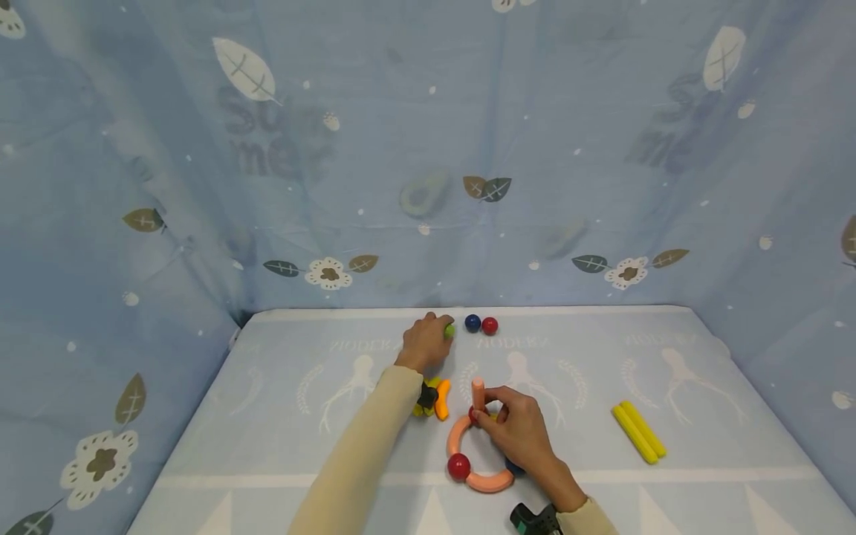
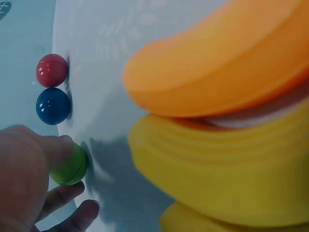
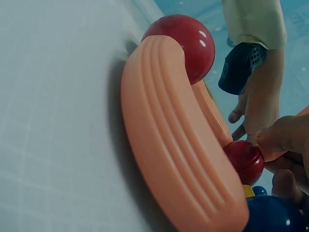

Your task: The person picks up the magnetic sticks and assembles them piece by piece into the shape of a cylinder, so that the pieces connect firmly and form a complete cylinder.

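Note:
In the head view my left hand (image 1: 426, 343) reaches to the table's far edge and grips a green ball (image 2: 72, 166) between thumb and fingers. Beside it sit a blue ball (image 1: 472, 323) and a red ball (image 1: 490, 326). Nearer the front, my right hand (image 1: 520, 425) pinches an upright salmon-coloured toy rod (image 1: 478, 392) low down, where it meets a red ball (image 3: 245, 162). That ball belongs to a ring of curved salmon pieces (image 1: 490, 482) joined by balls, including another red ball (image 1: 458, 467) and a dark blue ball (image 3: 275, 215). My fingers cover part of the ring.
Under my left forearm lie an orange curved piece (image 1: 442, 400) and several yellow curved pieces (image 2: 217, 169). Two straight yellow rods (image 1: 639, 432) lie side by side on the right of the table (image 1: 267, 438). A patterned blue curtain (image 1: 428, 148) rises behind the table.

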`<state>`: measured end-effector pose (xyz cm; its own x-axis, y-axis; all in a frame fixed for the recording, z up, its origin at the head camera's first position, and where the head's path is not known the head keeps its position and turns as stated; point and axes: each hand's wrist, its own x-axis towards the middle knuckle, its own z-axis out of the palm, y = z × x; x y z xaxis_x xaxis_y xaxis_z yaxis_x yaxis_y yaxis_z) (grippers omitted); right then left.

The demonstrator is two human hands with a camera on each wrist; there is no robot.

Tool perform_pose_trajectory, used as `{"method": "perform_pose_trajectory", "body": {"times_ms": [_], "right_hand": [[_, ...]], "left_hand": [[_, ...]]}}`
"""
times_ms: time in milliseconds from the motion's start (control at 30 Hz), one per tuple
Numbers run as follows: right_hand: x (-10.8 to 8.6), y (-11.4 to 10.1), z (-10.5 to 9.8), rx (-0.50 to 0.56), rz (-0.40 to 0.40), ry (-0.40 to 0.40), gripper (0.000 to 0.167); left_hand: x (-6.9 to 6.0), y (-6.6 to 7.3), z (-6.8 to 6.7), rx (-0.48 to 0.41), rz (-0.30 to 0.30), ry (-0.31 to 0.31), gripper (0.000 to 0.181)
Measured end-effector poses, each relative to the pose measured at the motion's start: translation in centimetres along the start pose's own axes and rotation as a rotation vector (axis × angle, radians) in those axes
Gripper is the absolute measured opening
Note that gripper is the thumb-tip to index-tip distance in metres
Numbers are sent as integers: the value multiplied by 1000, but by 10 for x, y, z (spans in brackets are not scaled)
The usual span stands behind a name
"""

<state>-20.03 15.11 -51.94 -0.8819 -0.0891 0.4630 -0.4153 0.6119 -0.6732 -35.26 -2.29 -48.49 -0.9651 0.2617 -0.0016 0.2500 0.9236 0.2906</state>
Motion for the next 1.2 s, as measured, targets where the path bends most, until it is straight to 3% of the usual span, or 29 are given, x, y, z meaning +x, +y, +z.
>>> {"method": "perform_pose_trajectory", "body": {"times_ms": [233, 433, 700, 967, 1200], "right_hand": [[0, -2, 1, 0, -13, -5, 30], [1, -1, 1, 12, -24, 5, 31], [0, 0, 0, 17, -22, 13, 30], [1, 1, -1, 18, -30, 8, 30], [0, 1, -1, 28, -44, 10, 29]], "left_hand": [[-3, -3, 1, 32, 7, 29, 34], [-16, -5, -4, -48, 49, 56, 36], [-42, -7, -13, -159, 222, 53, 35], [-64, -2, -25, -296, 325, 40, 35], [-78, -2, -29, -322, 445, 102, 37]]}}
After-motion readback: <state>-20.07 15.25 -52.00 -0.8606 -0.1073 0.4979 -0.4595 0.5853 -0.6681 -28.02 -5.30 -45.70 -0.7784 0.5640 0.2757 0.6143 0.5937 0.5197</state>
